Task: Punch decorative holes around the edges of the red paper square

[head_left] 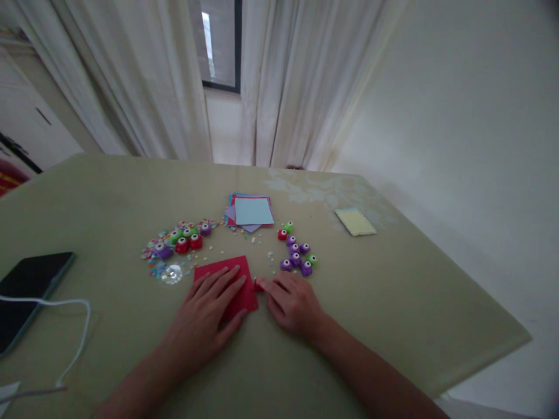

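Observation:
A red sheet of paper (pixel 239 272) lies on the table in front of me. My left hand (pixel 212 308) rests flat on it, fingers stretched out and slightly spread, pressing it down. At the sheet's right edge sits a small red paper punch (pixel 257 284), mostly covered by fingers. My right hand (pixel 293 302) is closed, with its index finger and thumb on that punch. Tiny punched holes or marks show near the sheet's lower right corner. Just beyond my right hand stands a cluster of purple, green and red one-eyed punches (pixel 295 259).
Further left, more one-eyed punches (pixel 182 245) stand among colourful paper confetti (pixel 155 249), beside a clear round disc (pixel 172 274). Stacked paper sheets (pixel 254 210) lie at the back, a yellow sheet (pixel 355 222) at right. A dark tablet (pixel 30 291) with a white cable (pixel 85 326) lies left.

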`<state>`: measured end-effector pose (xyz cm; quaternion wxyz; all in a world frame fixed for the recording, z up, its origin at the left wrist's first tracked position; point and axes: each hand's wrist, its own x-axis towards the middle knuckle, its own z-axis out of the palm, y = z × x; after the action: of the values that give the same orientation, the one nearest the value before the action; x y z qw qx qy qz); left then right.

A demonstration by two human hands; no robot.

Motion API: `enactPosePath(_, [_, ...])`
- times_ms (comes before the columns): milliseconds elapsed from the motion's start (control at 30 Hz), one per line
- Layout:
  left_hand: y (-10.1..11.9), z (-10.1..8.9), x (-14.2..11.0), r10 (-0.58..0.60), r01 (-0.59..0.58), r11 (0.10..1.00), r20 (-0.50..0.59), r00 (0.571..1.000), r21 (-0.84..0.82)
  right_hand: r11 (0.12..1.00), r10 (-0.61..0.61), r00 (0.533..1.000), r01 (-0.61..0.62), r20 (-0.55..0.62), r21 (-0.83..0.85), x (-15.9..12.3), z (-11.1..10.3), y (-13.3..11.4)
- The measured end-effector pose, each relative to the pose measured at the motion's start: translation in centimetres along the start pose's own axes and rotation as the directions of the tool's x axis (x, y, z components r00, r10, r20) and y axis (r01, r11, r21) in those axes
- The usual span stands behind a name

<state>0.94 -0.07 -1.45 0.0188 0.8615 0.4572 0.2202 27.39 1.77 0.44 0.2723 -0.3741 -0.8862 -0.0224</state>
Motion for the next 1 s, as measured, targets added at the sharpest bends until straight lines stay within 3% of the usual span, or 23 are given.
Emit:
enactPosePath(100, [-0.1, 0.1, 0.0, 0.01, -0.01, 1.0, 0.007, 1.0, 0.02, 0.983, 0.128, 0.988, -0.137, -0.082, -0.122, 0.0, 0.2, -0.2])
enactPosePath(333, [0.2, 0.2, 0.0, 0.026, -0.026, 1.0, -0.017, 1.0, -0.01, 0.994, 0.036, 0.999, -0.036, -0.001, -0.104, 1.1, 0.8, -0.5])
enactPosePath(500, [0.5, -0.1, 0.2, -0.021, 0.022, 0.998, 0.021, 1.0, -0.064, 0.998, 0.063, 0.987, -0.063, 0.147, -0.009, 8.8, 2.3, -2.2])
enactPosePath(633, [0.7, -0.7, 0.3, -0.046, 0.051, 0.996, 0.057, 0.997, -0.079, 0.999, -0.031, 0.981, 0.024, 0.191, 0.042, 15.8, 5.0, -3.5])
enactPosePath(733, [0.7, -1.1, 0.5, -0.052, 0.058, 0.996, 0.074, 0.996, -0.075, 0.999, -0.049, 0.961, 0.05, 0.274, 0.002, 18.3, 6.5, -3.5])
enactPosePath(867, [0.7, -1.2, 0.5, -0.036, 0.04, 0.998, 0.069, 0.997, -0.056, 0.994, 0.073, 0.952, -0.045, 0.296, -0.1, 16.6, 6.1, -2.4])
enactPosePath(1000, [0.4, -0.7, 0.2, -0.007, 0.008, 1.0, 0.017, 1.0, -0.01, 0.976, 0.178, 0.945, -0.134, 0.275, -0.169, 11.0, 3.6, -0.9])
